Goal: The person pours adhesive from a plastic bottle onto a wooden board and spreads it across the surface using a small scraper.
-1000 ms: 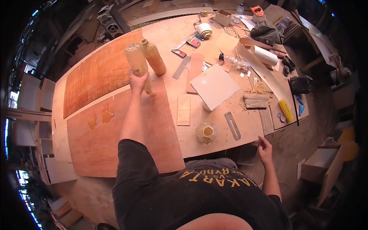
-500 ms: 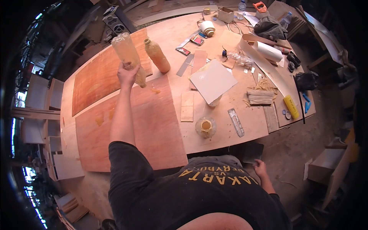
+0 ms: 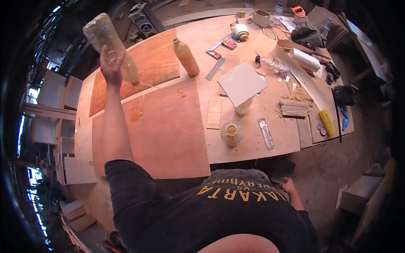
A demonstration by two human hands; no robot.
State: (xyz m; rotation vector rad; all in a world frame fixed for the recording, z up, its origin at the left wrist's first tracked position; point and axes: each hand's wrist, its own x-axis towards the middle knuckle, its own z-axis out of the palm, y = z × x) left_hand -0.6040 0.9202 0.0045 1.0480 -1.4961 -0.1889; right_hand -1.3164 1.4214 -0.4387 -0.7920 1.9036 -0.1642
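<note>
My left hand (image 3: 112, 67) is wrapped round a cloudy plastic bottle (image 3: 103, 33), tilted with its neck down and to the right. A thin stream of amber liquid runs from its mouth toward the reddish plywood sheet (image 3: 160, 139), where amber puddles (image 3: 137, 113) lie. Low at my right side, my right hand (image 3: 288, 185) grips a dark flat plate (image 3: 283, 169), perhaps a spreader. A second bottle (image 3: 186, 57), holding amber liquid, stands beside the sheet's far edge.
Another plywood sheet (image 3: 147, 63), more orange, lies behind. Near the table's front are a cut-open bottle (image 3: 231, 135), a white square board (image 3: 242, 83) on a container, and a metal strip (image 3: 265, 133). Paper rolls, a yellow tube (image 3: 326, 121) and a speaker (image 3: 145, 23) are farther off.
My left hand has moved left with the bottle, and a stream now shows at its mouth. The puddle on the near sheet looks larger. My right hand stays low. The view has shifted slightly.
</note>
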